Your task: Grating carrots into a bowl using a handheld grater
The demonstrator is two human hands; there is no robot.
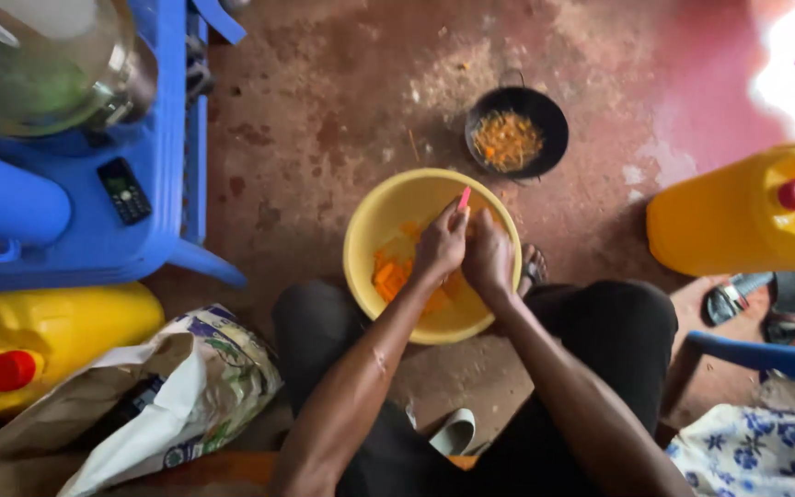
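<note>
Left hand point(441, 244) clenched round a slim tool with a pink handle point(463, 199), the pink end sticking up past the knuckles; blade not visible. Right hand point(489, 255) closed beside it, touching or nearly so, fingers curled over something I cannot make out. Both hands sit over a yellow bowl point(379, 221) on the floor, between the person's knees. Orange chunks point(391, 274) lie in the bowl's left part, partly under the left hand. Beyond the bowl, near but apart, a small black pan point(549, 118) holds shredded orange peelings point(506, 140). Floor point(342, 101) is bare, reddish-brown, patchy and worn, with pale scuffs and scattered crumbs. Left of the bowl, a blue plastic stool or table point(94, 239) carries a small dark phone point(124, 190) and a clear glass vessel point(43, 64). Yellow jerrycans with red caps stand at lower left point(57, 336) and at right point(738, 221). A printed sack point(204, 377) slumps by the left knee. Sandals point(754, 302) lie at right; strong daylight glares at the top right corner.
</note>
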